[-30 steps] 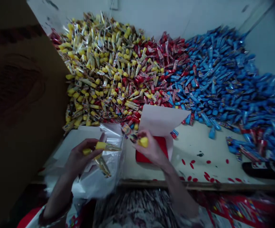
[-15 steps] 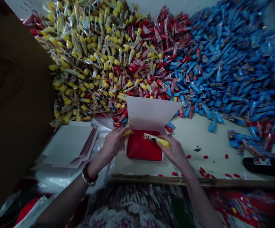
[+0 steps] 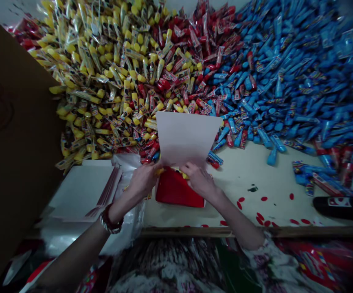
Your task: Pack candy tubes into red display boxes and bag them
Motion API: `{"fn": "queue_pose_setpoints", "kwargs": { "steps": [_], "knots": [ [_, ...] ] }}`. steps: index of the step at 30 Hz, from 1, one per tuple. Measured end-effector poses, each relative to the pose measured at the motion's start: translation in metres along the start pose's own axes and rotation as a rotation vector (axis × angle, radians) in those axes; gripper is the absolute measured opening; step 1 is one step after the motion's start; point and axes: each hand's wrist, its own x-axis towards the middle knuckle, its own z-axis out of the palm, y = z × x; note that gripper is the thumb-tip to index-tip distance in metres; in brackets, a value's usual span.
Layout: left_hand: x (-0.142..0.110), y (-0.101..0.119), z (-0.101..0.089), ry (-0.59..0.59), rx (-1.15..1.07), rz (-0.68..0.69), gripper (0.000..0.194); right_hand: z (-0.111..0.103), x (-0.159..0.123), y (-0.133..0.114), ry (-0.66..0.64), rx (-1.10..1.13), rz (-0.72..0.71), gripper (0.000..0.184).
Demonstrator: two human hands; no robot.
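Head view: the hands mostly hide their yellow packets.

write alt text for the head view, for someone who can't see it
A person's left hand and right hand hold yellow items at an open box, red inside with a raised white flap. Behind rise heaps of yellow, red and blue packets.

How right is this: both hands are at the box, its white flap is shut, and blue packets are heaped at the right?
Wrong about the white flap: the head view shows it raised and open. The rest holds.
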Motion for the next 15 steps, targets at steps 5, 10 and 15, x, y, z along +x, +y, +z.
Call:
{"fn": "queue_pose_setpoints", "kwargs": {
  "steps": [5, 10, 15],
  "knots": [
    [-0.005, -0.001, 0.001, -0.019, 0.007, 0.014, 0.025, -0.01, 0.006, -0.014, -0.096, -0.128, -0.002, 0.034],
    [-0.01, 0.004, 0.009, -0.029, 0.05, 0.037, 0.025, -0.014, 0.014, -0.028, -0.15, -0.165, -0.04, 0.036],
    [0.001, 0.02, 0.019, 0.03, 0.069, 0.116, 0.028, -0.03, 0.034, -0.04, -0.216, -0.15, -0.061, 0.029]
  ]
}}
